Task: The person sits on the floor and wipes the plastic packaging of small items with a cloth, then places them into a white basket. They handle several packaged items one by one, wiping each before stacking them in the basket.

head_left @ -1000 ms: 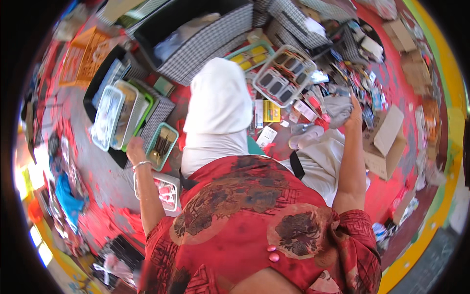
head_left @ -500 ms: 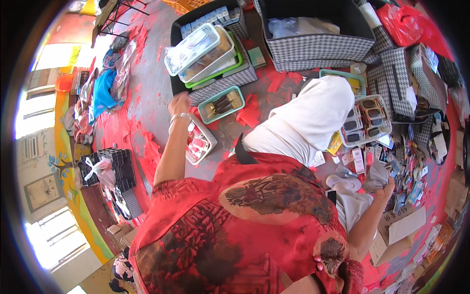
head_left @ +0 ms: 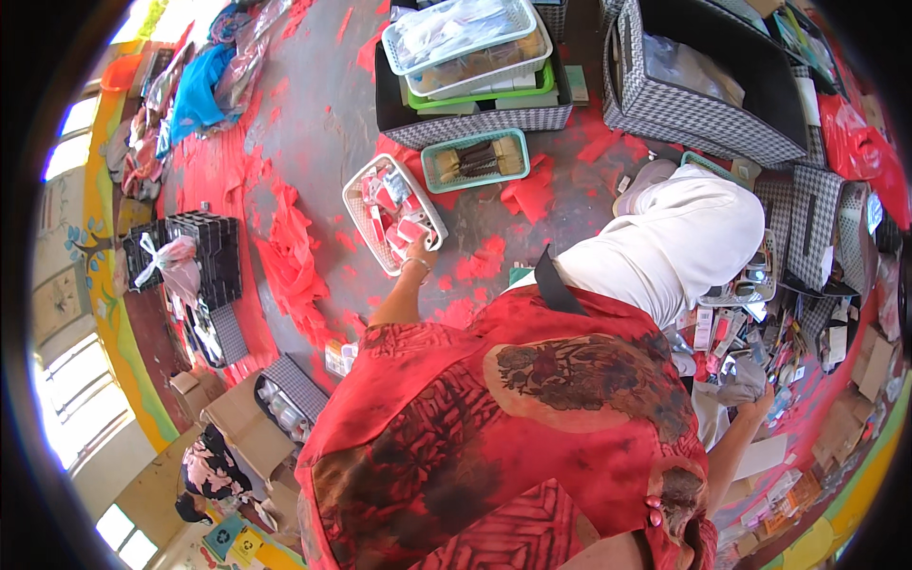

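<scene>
A white plastic basket (head_left: 359, 220) full of small red and white packets (head_left: 389, 201) lies on the floor left of centre. My left hand (head_left: 418, 255) is at its near right corner, fingers curled over the rim. Beyond stands a teal basket (head_left: 524, 173) holding dark, brush-like bundles with tan ends (head_left: 475, 160). At the right, beside my folded leg in white trousers (head_left: 679, 242), my right hand (head_left: 756, 403) is closed against a grey, cloth-like thing (head_left: 739, 378). Its fingers are partly hidden.
Stacked plastic baskets (head_left: 465, 47) fill a checked box at the back. A large checked bin (head_left: 703, 119) stands right of it. Small packaged goods (head_left: 727, 332) lie scattered at the right. Torn red sheeting (head_left: 294, 256) covers floor patches; a black crate (head_left: 195, 256) stands left.
My left hand has gone from the white basket's far end to its near right corner. The view has shifted and turned. My right hand stays by the grey thing.
</scene>
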The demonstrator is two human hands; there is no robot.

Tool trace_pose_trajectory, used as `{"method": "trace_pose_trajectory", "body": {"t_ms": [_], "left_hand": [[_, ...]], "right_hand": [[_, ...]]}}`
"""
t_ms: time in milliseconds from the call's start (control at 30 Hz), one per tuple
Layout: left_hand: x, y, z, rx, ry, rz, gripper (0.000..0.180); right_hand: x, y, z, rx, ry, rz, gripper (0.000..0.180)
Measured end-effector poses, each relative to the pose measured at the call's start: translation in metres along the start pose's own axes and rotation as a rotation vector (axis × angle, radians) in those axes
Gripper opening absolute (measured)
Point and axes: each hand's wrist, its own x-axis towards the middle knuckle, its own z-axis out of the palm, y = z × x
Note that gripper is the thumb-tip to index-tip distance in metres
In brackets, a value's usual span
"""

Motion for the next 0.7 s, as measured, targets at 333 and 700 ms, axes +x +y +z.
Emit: {"method": "trace_pose_trajectory", "body": {"t_ms": [333,700], "left_hand": [[0.032,0.015,0.055,-0.141,-0.080,-0.147,0.085],[0.047,-0.009,0.080,0.081,-0.056,-0.268,0.055]], "right_hand": [[-0.002,-0.019,0.000,-0.102,-0.086,-0.088,0.031],[-0.009,-0.029,0.029,-0.017,0.085,0.073,0.037]]}}
